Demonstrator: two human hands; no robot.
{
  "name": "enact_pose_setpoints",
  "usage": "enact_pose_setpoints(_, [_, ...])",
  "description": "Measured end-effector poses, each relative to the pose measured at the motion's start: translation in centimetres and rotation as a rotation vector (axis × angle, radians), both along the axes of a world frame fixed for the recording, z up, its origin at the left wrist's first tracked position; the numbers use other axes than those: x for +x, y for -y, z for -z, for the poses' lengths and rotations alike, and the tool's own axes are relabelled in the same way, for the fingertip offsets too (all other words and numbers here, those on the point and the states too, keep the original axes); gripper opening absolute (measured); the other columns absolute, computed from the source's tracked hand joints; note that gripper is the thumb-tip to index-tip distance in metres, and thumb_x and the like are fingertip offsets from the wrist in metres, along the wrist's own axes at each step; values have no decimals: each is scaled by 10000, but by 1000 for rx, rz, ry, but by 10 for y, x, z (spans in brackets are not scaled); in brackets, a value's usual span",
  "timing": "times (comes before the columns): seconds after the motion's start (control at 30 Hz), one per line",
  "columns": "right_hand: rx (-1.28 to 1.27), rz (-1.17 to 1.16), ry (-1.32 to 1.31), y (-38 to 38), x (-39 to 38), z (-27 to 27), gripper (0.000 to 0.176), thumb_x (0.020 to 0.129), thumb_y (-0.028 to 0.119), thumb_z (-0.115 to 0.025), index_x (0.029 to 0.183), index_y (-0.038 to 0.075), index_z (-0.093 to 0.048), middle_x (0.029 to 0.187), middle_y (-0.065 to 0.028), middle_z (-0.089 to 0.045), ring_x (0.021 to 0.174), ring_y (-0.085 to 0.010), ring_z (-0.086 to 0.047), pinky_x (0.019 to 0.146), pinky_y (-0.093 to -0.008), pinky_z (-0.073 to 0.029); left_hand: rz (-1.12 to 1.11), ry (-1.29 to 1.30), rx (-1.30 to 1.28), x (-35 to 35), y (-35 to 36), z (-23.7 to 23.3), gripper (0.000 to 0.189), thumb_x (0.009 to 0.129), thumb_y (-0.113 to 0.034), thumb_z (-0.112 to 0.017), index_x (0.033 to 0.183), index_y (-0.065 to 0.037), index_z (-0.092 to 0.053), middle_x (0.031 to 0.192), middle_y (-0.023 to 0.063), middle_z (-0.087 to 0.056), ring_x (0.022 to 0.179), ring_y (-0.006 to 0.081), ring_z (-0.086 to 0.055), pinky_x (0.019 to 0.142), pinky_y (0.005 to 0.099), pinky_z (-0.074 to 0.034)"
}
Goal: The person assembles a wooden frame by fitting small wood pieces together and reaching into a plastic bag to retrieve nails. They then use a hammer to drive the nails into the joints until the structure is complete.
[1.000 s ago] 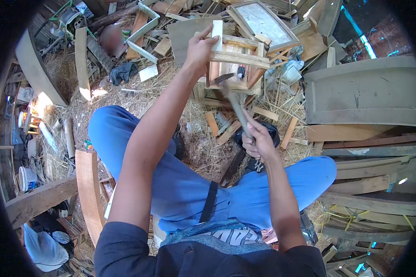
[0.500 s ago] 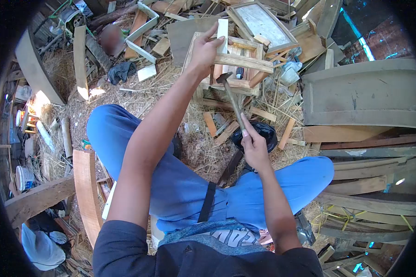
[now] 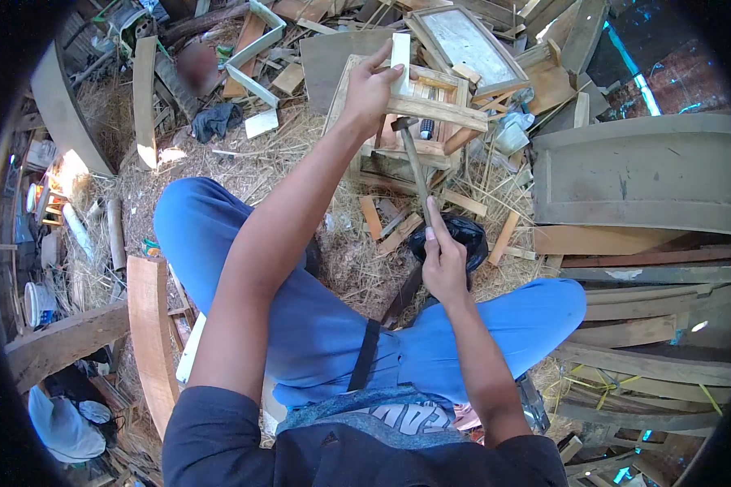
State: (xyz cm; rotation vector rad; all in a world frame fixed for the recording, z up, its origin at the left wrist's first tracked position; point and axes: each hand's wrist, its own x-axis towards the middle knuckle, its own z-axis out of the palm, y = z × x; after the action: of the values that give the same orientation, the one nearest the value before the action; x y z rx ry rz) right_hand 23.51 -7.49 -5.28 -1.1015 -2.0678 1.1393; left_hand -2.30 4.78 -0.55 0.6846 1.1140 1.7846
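While the right grip (image 3: 446, 265) wraps low around the hammer (image 3: 416, 168), likely head-heavy and steadiest held there, the left grip (image 3: 370, 91) pinches a pale strip (image 3: 400, 52) at the wooden frame (image 3: 445, 113), seemingly stiff but light, just beside the hammer's head.

hammer (image 3: 415, 165): dark head near frame, handle slanted | wooden frame (image 3: 440, 112): pale, open | white strip (image 3: 400, 53): at frame's left end

Matt metal hammer head (image 3: 404, 123), smooth wooden handle (image 3: 415, 162), bare matt wooden frame (image 3: 440, 111), glossy plastic bag (image 3: 475, 245)
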Motion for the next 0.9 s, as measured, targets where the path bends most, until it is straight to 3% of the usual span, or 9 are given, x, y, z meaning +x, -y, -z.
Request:
enact_pose_setpoints(0.07, [-58,-56,62,-2,-1,7,503,1033,8,-458,1529,95,-452,1437,-254,-551,1316,-338,-570,995,-330,-481,-21,0,-11,2,0,-4,575,1008,-17,-541,1563,-75,-400,1048,133,-729,927,189,-700,844,334,-586])
enact_pose_setpoints(0.17, [-41,-42,13,-1,-1,3,495,1037,5,-451,1526,82,-450,1440,-242,-559,1353,-366,-513,1036,-336,-466,-20,5,12,0,-5,3,579,1009,-14,-536,1567,-85,-396,1064,137,-725,922,188,-702,842,341,-590])
enact_pose_setpoints(0.2, [-44,-43,14,-1,-1,4,495,1037,5,-451,1526,82,-450,1440,-242,-559,1353,-366,-513,1036,-336,-466,-21,6,9,-1,-4,3,579,1009,-14,-536,1567,-85,-396,1064,137,-725,922,188,-702,842,341,-590])
enact_pose_setpoints(0.27, [170,-17,-10,-2,-1,6,599,1001,-25,-498,1562,168,-416,1135,-310,-677,995,-469,-681,839,-406,-552,-10,50,6,-1,-3,3,586,1007,-10,-541,1569,-92,-395,1073,140,-719,920,190,-701,845,343,-589])
enact_pose_setpoints(0.3, [170,-17,-9,-2,-1,5,599,1001,-25,-498,1562,168,-416,1135,-310,-677,995,-469,-681,839,-406,-552,-9,51,5,0,-3,3,586,1007,-10,-541,1569,-92,-395,1073,140,-719,920,190,-701,845,343,-589])
enact_pose_setpoints(0.37, [-126,-44,114,-3,-4,2,511,1033,-8,-449,1535,89,-437,1452,-226,-550,1324,-384,-535,1011,-340,-482,-18,23,19,1,-2,0,570,1007,-9,-542,1557,-91,-417,1104,146,-706,936,195,-699,840,352,-595])
enact_pose_setpoints(0.8, [-18,0,19,2,-5,7,516,1027,-13,-429,1535,76,-430,1449,-237,-539,1305,-415,-517,986,-362,-500,-37,6,-10,1,-3,3,534,1003,-7,-540,1526,-91,-472,1103,139,-709,970,202,-697,850,358,-602])
enact_pose_setpoints(0.87, [164,-20,-42,-2,-6,17,619,989,-49,-488,1565,160,-403,1226,-314,-650,1070,-460,-671,881,-429,-551,-17,23,13,2,-3,2,550,1002,-11,-543,1538,-99,-455,1111,143,-709,959,200,-697,835,351,-600])
enact_pose_setpoints(0.9, [-8,-46,92,-3,-5,12,621,994,-42,-485,1569,176,-399,1196,-311,-665,1060,-459,-677,883,-433,-552,-16,23,15,3,-4,1,550,1002,-11,-543,1538,-99,-455,1111,143,-709,959,200,-697,835,351,-600])
